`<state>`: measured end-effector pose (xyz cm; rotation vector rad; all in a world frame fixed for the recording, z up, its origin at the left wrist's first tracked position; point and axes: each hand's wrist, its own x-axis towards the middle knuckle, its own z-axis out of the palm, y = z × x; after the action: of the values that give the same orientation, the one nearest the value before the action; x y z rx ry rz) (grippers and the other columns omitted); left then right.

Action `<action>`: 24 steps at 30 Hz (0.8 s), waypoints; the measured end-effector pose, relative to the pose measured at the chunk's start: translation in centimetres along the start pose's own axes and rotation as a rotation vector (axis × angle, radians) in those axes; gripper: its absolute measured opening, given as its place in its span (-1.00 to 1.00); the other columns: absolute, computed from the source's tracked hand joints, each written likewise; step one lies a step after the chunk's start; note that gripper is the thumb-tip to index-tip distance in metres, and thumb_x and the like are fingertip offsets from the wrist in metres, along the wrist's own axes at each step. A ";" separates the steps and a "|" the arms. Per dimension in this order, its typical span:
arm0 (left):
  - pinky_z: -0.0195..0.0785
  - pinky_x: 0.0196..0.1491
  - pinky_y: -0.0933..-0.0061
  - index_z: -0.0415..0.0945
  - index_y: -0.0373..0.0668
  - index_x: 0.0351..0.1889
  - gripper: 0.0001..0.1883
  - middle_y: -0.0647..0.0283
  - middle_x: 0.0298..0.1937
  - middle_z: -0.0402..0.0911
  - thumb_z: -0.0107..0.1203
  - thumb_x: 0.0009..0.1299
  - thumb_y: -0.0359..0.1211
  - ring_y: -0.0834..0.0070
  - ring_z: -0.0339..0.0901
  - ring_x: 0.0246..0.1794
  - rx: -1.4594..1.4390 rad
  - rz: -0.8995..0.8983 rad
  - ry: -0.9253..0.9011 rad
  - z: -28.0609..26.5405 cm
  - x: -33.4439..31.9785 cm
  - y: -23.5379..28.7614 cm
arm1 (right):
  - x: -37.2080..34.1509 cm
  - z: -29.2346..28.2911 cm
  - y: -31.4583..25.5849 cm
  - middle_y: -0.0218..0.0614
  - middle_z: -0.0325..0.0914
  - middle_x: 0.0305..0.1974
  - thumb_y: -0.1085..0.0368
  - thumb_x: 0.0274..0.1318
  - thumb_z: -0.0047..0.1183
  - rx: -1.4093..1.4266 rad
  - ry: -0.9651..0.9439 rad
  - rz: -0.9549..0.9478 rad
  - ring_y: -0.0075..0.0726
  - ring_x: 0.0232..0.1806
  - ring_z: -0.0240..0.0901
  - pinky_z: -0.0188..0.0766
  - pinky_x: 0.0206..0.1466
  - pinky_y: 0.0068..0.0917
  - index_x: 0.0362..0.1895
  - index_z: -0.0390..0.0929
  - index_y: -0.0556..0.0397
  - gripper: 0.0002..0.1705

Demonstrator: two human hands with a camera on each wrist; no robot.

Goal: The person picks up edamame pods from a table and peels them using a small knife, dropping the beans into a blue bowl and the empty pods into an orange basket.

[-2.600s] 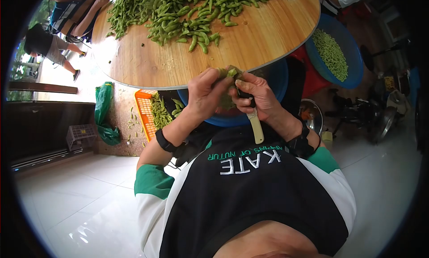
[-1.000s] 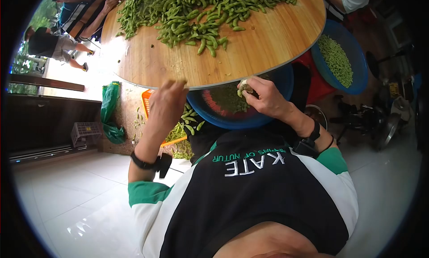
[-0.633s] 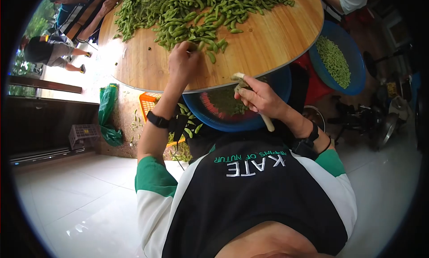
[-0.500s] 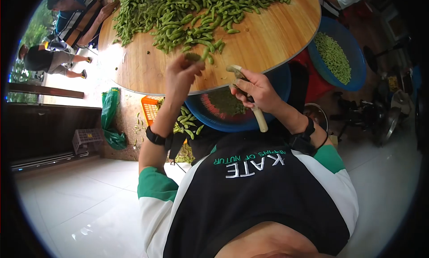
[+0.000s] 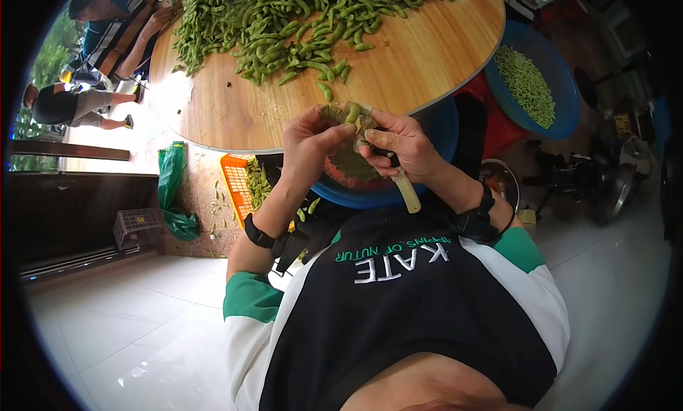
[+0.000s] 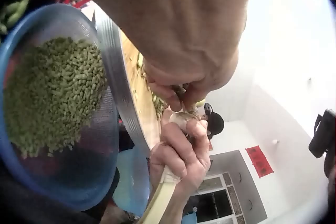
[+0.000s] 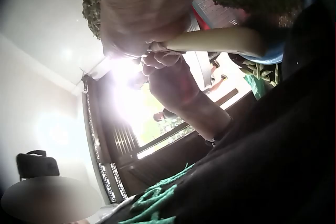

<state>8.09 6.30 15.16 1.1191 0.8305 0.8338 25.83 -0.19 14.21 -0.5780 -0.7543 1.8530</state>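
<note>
In the head view the left hand [image 5: 307, 142] pinches a green pod [image 5: 352, 112] between thumb and fingers at the table edge. Touching or nearly touching it, the right hand [image 5: 409, 146] has its fingers curled round a pale-handled tool [image 5: 407, 192]; the handle points down toward the shirt and its working end is hidden by the fingers. Wrappings cover some right fingertips. Below both hands sits a blue basin [image 5: 341, 190]. The left wrist view shows shelled beans [image 6: 55, 90] in that basin and the right hand [image 6: 181, 153] round the pale handle [image 6: 160, 200].
A pile of green pods [image 5: 274, 34] lies on the wooden table [image 5: 420, 55]. At the right stands another blue basin [image 5: 567, 91] of shelled beans; at the left, an orange basket [image 5: 235, 187] with pods and a green bag [image 5: 171, 190]. Other people are around the table's far side.
The left hand has come back from the pods on the table to the right hand, bringing a pod. The right hand still holds the tool, and the view has shifted slightly.
</note>
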 end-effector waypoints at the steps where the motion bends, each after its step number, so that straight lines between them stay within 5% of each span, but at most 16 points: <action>1: 0.20 -0.52 0.69 0.57 -0.29 -0.26 -0.85 0.31 -0.46 0.61 0.21 0.20 -0.57 0.68 0.43 -0.58 0.016 0.032 0.016 0.4 -0.3 0.3 | -0.1 0.1 0.0 -0.38 0.43 -0.38 0.30 0.31 -0.13 0.013 0.001 0.005 -0.71 -0.62 0.16 0.10 -0.69 -0.78 0.23 0.27 0.11 -0.57; 6: 0.25 -0.53 0.66 0.55 -0.27 -0.28 -0.87 0.29 -0.44 0.62 0.21 0.21 -0.55 0.66 0.46 -0.57 -0.030 0.070 -0.040 -0.5 0.1 -0.6 | -0.3 0.2 -0.1 -0.36 0.45 -0.40 0.33 0.30 -0.12 -0.028 0.050 0.009 -0.71 -0.65 0.14 0.08 -0.71 -0.78 0.14 0.36 0.14 -0.64; 11: 0.25 -0.61 0.64 0.52 -0.22 -0.23 -0.89 0.25 -0.42 0.61 0.16 0.31 -0.45 0.60 0.49 -0.58 -0.520 -0.309 -0.427 -1.9 1.0 -1.4 | -0.3 -0.9 -0.2 -0.33 0.47 -0.39 0.35 0.28 -0.12 0.128 -0.077 0.078 -0.69 -0.66 0.13 0.07 -0.72 -0.77 0.08 0.41 0.17 -0.68; 15: 0.25 -0.62 0.66 0.51 -0.21 -0.19 -0.88 0.27 -0.44 0.60 0.13 0.34 -0.44 0.61 0.48 -0.58 -0.694 -0.416 -0.444 -1.6 0.7 -2.0 | -0.4 -1.7 0.3 -0.32 0.46 -0.38 0.34 0.29 -0.12 0.265 -0.133 0.103 -0.69 -0.65 0.10 0.07 -0.73 -0.77 0.07 0.42 0.14 -0.69; 18: 0.25 -0.60 0.60 0.49 -0.25 -0.21 -0.86 0.24 -0.44 0.60 0.13 0.36 -0.38 0.61 0.46 -0.59 -0.374 -0.249 -0.247 -0.8 0.4 -1.6 | -0.4 -1.8 0.5 -0.34 0.44 -0.35 0.33 0.30 -0.13 0.341 -0.066 0.135 -0.69 -0.62 0.10 0.08 -0.72 -0.78 0.08 0.42 0.07 -0.71; 20: 0.34 -0.51 0.47 0.47 -0.27 -0.16 -0.79 0.28 -0.39 0.56 0.19 0.27 -0.46 0.47 0.48 -0.55 0.571 0.539 -0.108 -0.7 0.4 -2.2 | -0.2 -1.7 0.4 -0.35 0.43 -0.34 0.32 0.31 -0.14 0.405 -0.020 0.163 -0.70 -0.61 0.10 0.08 -0.71 -0.79 0.08 0.41 0.03 -0.71; 21: 0.34 -0.51 0.47 0.47 -0.27 -0.16 -0.79 0.28 -0.39 0.56 0.19 0.27 -0.46 0.47 0.48 -0.55 0.570 0.535 -0.107 -0.4 0.1 -1.7 | -0.1 -1.5 0.5 -0.35 0.42 -0.33 0.31 0.31 -0.14 0.452 -0.027 0.169 -0.70 -0.60 0.11 0.07 -0.70 -0.81 0.06 0.41 0.01 -0.73; 23: 0.34 -0.43 0.34 0.45 -0.26 -0.25 -0.78 0.22 -0.45 0.49 0.23 0.17 -0.51 0.27 0.49 -0.51 1.269 0.922 -0.004 0.3 -0.6 -0.3 | -0.2 -1.2 0.8 -0.36 0.41 -0.33 0.31 0.32 -0.15 0.502 -0.033 0.176 -0.71 -0.58 0.12 0.07 -0.70 -0.82 0.05 0.40 -0.02 -0.75; 24: 0.32 -0.44 0.27 0.45 -0.21 -0.32 -0.79 0.15 -0.47 0.43 0.23 0.12 -0.53 0.15 0.48 -0.45 1.310 0.939 -0.009 0.2 -0.6 -0.6 | -0.1 -1.1 0.8 -0.36 0.40 -0.33 0.30 0.32 -0.15 0.537 -0.023 0.187 -0.71 -0.58 0.12 0.07 -0.70 -0.82 0.03 0.40 -0.02 -0.77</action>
<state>8.11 5.58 14.66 2.8001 0.8099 1.0117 26.13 -0.30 12.85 -0.2837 -0.1964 2.1260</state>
